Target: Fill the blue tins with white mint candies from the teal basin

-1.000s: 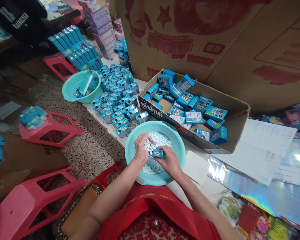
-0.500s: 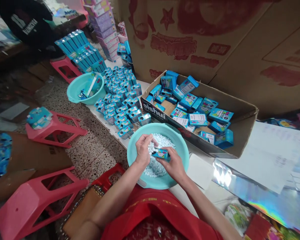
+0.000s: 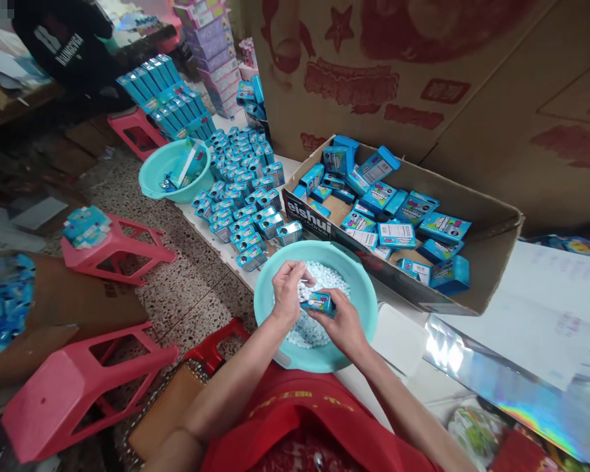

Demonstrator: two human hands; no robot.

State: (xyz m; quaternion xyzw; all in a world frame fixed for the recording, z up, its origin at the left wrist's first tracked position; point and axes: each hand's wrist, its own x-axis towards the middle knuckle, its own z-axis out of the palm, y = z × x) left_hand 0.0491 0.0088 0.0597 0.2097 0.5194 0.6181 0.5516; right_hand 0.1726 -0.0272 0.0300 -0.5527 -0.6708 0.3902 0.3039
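A light turquoise plastic basin (image 3: pixel 365 288) stands on the table in front of me, with many small white candies (image 3: pixel 309 333) in it. Over the basin, my right hand (image 3: pixel 343 321) grips a small blue printed candy box (image 3: pixel 319 301), tilted on its side with one end toward my left hand. My left hand (image 3: pixel 288 288) is curled around a small heap of white candies at that end of the box. Its fingers partly hide the box's opening.
A long cardboard carton (image 3: pixel 491 282) of blue boxes lies beyond the basin. Rows of upright blue boxes (image 3: pixel 246 196) with round holes stand left of it, near a second turquoise basin (image 3: pixel 150 172). Pink stools (image 3: pixel 69 387) are at left; a person in black (image 3: pixel 61 42) is further back.
Fewer white candies show in my left hand, and its fingers have closed in a little at the box's end. The whole view has shifted slightly; my right hand keeps the box.
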